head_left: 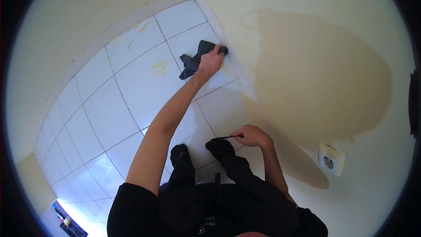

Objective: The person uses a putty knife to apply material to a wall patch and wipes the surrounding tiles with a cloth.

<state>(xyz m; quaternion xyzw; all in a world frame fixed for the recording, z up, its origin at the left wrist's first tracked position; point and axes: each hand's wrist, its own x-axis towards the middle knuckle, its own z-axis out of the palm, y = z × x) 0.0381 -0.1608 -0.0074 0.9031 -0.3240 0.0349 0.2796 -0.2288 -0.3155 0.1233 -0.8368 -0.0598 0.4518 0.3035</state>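
Note:
My left hand (211,63) reaches far forward and is closed on a crumpled dark grey cloth (190,64). It presses the cloth against the white floor tiles, beside the foot of the right wall. Nearer to me, my right hand (251,136) grips a thin dark tool (227,137) that points left, just above my right foot. The tool's exact kind is too small to tell. Yellowish smears (158,67) mark the tile left of the cloth.
Pale yellow walls (289,0) meet the tiled floor (136,83) in a far corner, with a whitish baseboard (127,22). A power socket (329,161) sits low on the right wall. My black-socked feet (179,153) stand close behind the hands. Small items (68,221) lie at lower left.

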